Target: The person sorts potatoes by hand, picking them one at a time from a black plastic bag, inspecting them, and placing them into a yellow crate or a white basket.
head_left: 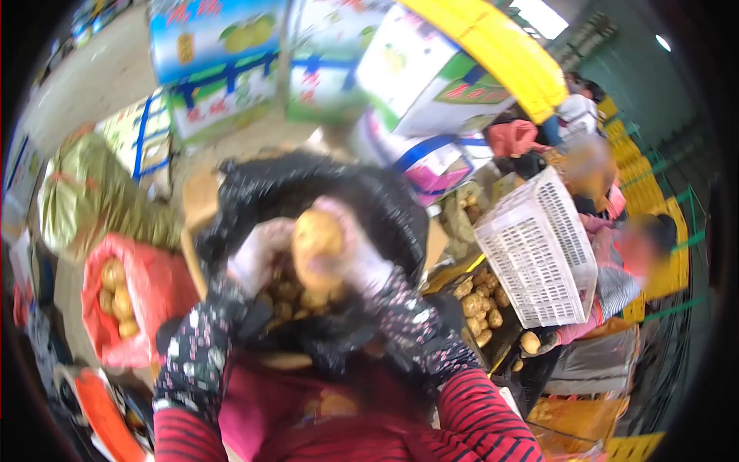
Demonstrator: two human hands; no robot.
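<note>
A large potato point(318, 233) is between my two gloved hands, over a box lined with a black plastic bag point(254, 181). My right hand point(356, 248) curls round its right side, with the fingers blurred. On the other side, my left hand point(260, 252) has its fingers bent in against the potato. Just under this potato, partly overlapped by it, is a paler blurred potato shape. Several potatoes point(286, 291) lie deeper inside the bag, partly hidden by my hands and the shaded folds.
To the left stand a red mesh sack point(146, 266) with potatoes and a tied green sack point(92, 196). Printed cartons point(219, 85) are stacked ahead. On the right, a white plastic crate point(539, 250) stands tilted beside loose potatoes point(483, 304), near a co-worker's gloved hand point(543, 341).
</note>
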